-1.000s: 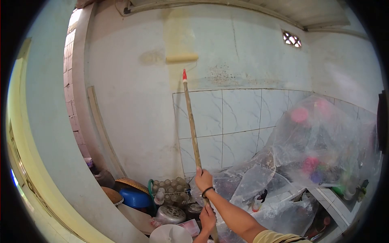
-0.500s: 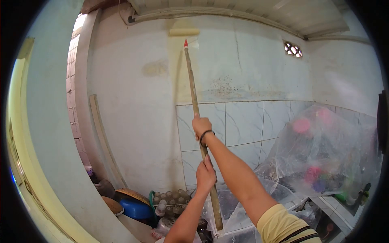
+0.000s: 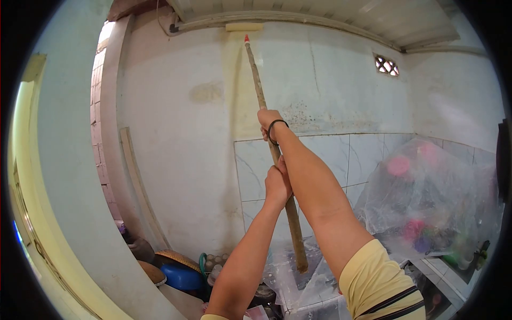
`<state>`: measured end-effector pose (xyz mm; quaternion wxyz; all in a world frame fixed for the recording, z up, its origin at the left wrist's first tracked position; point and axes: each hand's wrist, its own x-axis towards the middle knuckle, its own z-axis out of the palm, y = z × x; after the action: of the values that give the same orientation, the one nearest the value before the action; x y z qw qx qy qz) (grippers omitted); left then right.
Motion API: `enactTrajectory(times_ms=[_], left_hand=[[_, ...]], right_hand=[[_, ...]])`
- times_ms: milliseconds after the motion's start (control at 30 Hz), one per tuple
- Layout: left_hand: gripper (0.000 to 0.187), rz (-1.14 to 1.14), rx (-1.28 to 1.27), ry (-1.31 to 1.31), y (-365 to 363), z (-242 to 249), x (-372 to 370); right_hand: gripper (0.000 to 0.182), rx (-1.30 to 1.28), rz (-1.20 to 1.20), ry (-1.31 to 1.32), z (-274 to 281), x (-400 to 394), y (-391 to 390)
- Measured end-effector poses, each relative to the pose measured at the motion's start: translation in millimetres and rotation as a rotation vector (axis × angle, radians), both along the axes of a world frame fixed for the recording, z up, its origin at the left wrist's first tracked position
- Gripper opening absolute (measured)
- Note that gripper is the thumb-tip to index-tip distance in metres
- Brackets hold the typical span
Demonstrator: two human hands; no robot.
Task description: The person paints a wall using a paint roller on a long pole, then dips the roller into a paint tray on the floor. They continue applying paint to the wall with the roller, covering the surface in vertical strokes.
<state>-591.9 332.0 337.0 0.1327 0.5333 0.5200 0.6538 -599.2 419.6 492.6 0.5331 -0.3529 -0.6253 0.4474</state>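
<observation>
A paint roller [image 3: 245, 26] lies level against the top of the wall, just under the ceiling edge. Its red handle end joins a long wooden pole [image 3: 254, 66] that slants down toward me. My right hand [image 3: 271, 121], with a dark band at the wrist, is wrapped round the pole about midway. Lower down, my left hand [image 3: 279, 184] also grips the pole, its fingers partly hidden behind the right forearm. Below the hands the pole's thick end hangs free. Pale yellow paint [image 3: 246, 90] covers a vertical strip of the white wall [image 3: 176, 106] beneath the roller.
Clear plastic sheeting [image 3: 384, 213] drapes items and a counter at right. A blue basin [image 3: 182, 276], a woven tray [image 3: 180, 260] and glass bottles [image 3: 216, 260] crowd the floor at lower left. A wooden plank [image 3: 140, 186] leans on the wall. A ceiling panel [image 3: 320, 21] hangs overhead.
Both hands have pushed the pole upward, and the roller has moved up the wall to the ceiling edge. Both hands still hold the pole.
</observation>
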Motion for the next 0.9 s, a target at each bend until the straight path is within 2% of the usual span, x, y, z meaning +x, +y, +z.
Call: enactTrajectory(times_ms=[167,300,467,567,733,867,900], left_hand=[[0.07,-0.012,0.029,0.033,3,-40,12],[0.061,0.085,-0.071,0.049,-41,-73,38],[0.048,0.211,-0.136,0.082,-49,-160,51],[0.045,0.159,-0.07,-0.003,-61,-211,58],[0.041,0.129,-0.293,-0.036,-99,-269,77],[0.037,0.134,-0.397,-0.047,-121,-321,94],[0.037,0.129,-0.431,-0.05,-127,-327,97]], right_hand=[[0.046,-0.003,-0.002,0.014,-37,12,-1],[0.049,-0.064,-0.008,-0.011,-91,25,-13],[0.052,-0.06,-0.045,-0.064,-172,38,-37],[0.053,-0.076,-0.042,-0.078,-218,45,-48],[0.055,-0.118,-0.036,-0.144,-296,59,-68],[0.053,0.022,-0.093,-0.192,-385,57,-48],[0.052,-0.043,-0.06,-0.164,-390,63,-58]])
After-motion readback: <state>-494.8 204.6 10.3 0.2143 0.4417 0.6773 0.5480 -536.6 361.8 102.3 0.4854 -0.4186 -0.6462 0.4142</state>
